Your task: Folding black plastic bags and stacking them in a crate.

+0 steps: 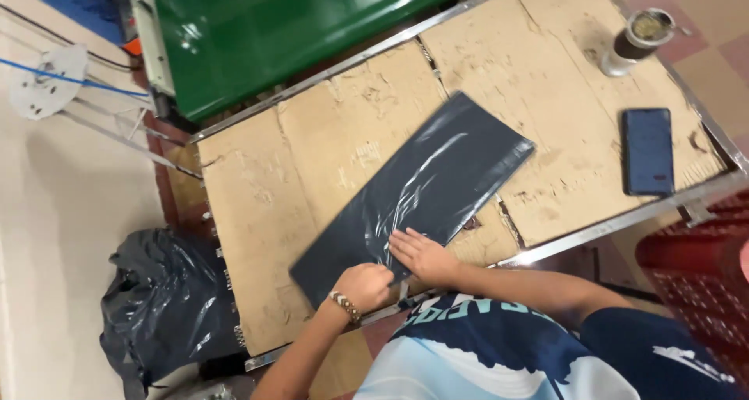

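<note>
A flat dark plastic bag (421, 189) lies slantwise on a table topped with cardboard (257, 205). My left hand (363, 285), with a beaded bracelet on the wrist, is closed at the bag's near edge and seems to pinch the plastic. Just to its right, my right hand (421, 253) lies flat on the bag with the fingers spread and pressing down. Both hands are at the bag's near end, and its far end points toward the back right of the table.
A dark phone (647, 151) lies on the table's right side, and a metal cup (636, 41) stands at the far right corner. A green metal panel (296, 25) is behind the table. A full black rubbish bag (168, 302) sits on the floor at left, a red crate (694, 279) at right.
</note>
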